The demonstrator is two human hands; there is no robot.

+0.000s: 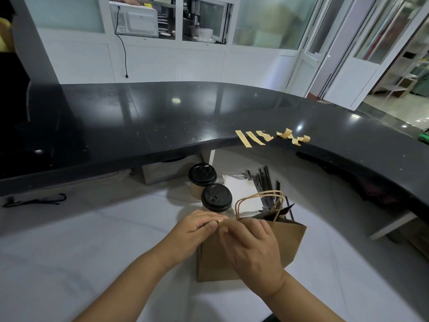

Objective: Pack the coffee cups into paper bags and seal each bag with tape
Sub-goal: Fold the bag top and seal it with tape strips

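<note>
Currently, the left hand (197,231) and right hand (253,249) meet at the near-left top edge of the upright brown paper bag (287,242) on the white counter (92,247), both pinching a small tan tape strip (220,220). Two black-lidded paper coffee cups (216,197) stand just beyond; more tan tape strips (271,137) line the far black counter (139,122) edge.

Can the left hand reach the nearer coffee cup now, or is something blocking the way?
Probably yes: the nearer cup stands just beyond the left hand with nothing between, but the hand first must release the bag.
</note>
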